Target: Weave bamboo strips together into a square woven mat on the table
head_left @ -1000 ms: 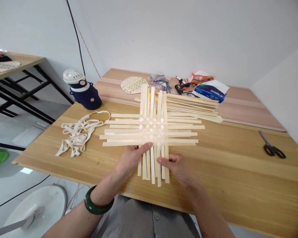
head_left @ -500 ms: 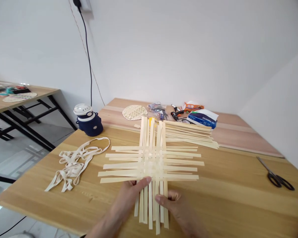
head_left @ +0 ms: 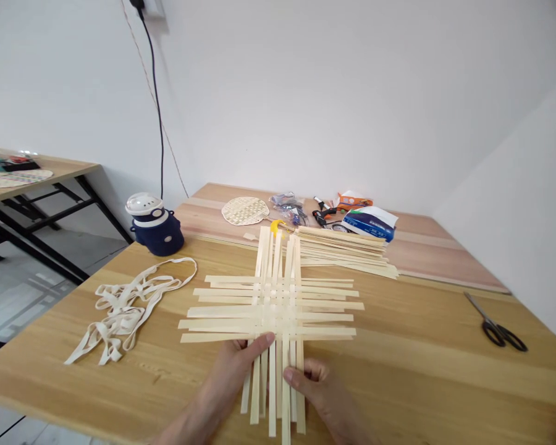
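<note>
A cross-shaped weave of pale bamboo strips point(head_left: 280, 309) is held up over the table, its loose ends spreading on all four sides. My left hand point(head_left: 241, 361) grips it at the lower left corner of the woven middle, thumb on top and fingers underneath. Lower down, my right hand point(head_left: 312, 386) pinches the near-side strips between thumb and curled fingers. Part of each hand's fingers is hidden under the strips. Behind the weave lies a stack of loose bamboo strips point(head_left: 347, 250).
Scissors point(head_left: 498, 327) lie at the right, a tangled cream ribbon point(head_left: 125, 306) at the left. A blue jug point(head_left: 157, 232) stands near the table's left edge. Farther back are a woven fan point(head_left: 245, 211), a glue gun point(head_left: 324, 214), plastic bags point(head_left: 290, 207) and a blue pack point(head_left: 369, 224).
The view has turned slightly right, so the surroundings sit farther left. Both hands keep hold of the weave, whose far end has dipped a little and its near strips have spread slightly.
</note>
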Demonstrator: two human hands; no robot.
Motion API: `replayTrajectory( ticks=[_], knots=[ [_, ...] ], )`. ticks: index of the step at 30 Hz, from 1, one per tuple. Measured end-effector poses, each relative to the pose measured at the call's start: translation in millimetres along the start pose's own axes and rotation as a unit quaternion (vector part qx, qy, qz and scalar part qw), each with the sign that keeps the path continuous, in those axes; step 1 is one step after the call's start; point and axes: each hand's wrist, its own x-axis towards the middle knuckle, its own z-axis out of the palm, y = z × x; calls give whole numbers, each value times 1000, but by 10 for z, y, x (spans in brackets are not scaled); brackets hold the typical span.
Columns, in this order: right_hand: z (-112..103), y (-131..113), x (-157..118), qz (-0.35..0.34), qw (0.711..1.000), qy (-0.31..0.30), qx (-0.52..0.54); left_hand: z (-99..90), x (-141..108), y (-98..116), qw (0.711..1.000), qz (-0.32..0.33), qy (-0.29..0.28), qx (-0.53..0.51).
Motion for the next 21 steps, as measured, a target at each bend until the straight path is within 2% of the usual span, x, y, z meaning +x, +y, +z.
replayTrajectory(
  ticks=[4, 7, 9, 11, 12, 14, 15, 16, 17, 18, 19, 21],
  knots=[
    [-105, -81, -152, 23, 993, -8, -114, -11, -17, 5, 999, -26, 7, 17],
    [-295, -166, -339, 58, 981, -39, -183, -36, -18, 16, 998, -49, -15, 34],
    [-453, -270, -452, 63, 977, -39, -201, -64, -24, 25, 996, -56, -36, 54],
    [-623, -423, -505, 32, 979, -20, -199, -106, -35, 31, 993, -70, -56, 79],
    [-709, -514, -496, -1, 980, -9, -200, -134, -41, 31, 991, -80, -63, 91],
    [-879, -703, -392, -82, 971, 51, -219, -195, -47, 27, 986, -101, -74, 112],
    [-959, -793, -297, -116, 957, 100, -248, -225, -47, 23, 984, -108, -80, 119],
    [-1033, -875, -177, -144, 929, 155, -305, -252, -44, 18, 982, -112, -84, 126],
    [-1098, -945, -38, -155, 877, 216, -401, -274, -40, 14, 981, -114, -88, 131],
    [-1152, -1004, 114, -141, 802, 266, -516, -291, -36, 12, 980, -114, -89, 134],
    [-1193, -1050, 271, -135, 766, 296, -554, -302, -33, 10, 980, -111, -87, 138],
    [-1241, -1110, 572, -136, 722, 317, -599, -311, -33, 14, 980, -107, -83, 144]
  ],
)
